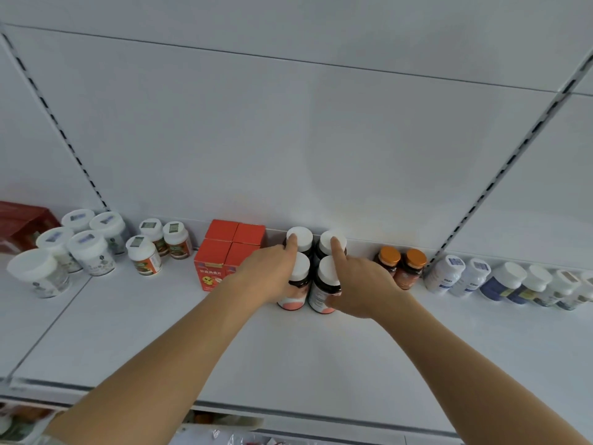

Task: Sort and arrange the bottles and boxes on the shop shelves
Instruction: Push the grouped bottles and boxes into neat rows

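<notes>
Several dark bottles with white caps and pink-based labels stand in a tight two-by-two block on the white shelf (224,342). My left hand (268,274) wraps the front left bottle (296,284), its index finger stretched onto the cap of the back left bottle (301,237). My right hand (362,287) wraps the front right bottle (324,287), its index finger lying on the cap of the back right bottle (333,240). Both front bottles stand upright on the shelf.
Orange-red boxes (221,252) stand just left of the block, two brown bottles with orange caps (401,264) just right. White-capped jars (86,248) fill the left, white and blue bottles (500,281) the far right. The shelf's front edge (288,412) runs below my arms.
</notes>
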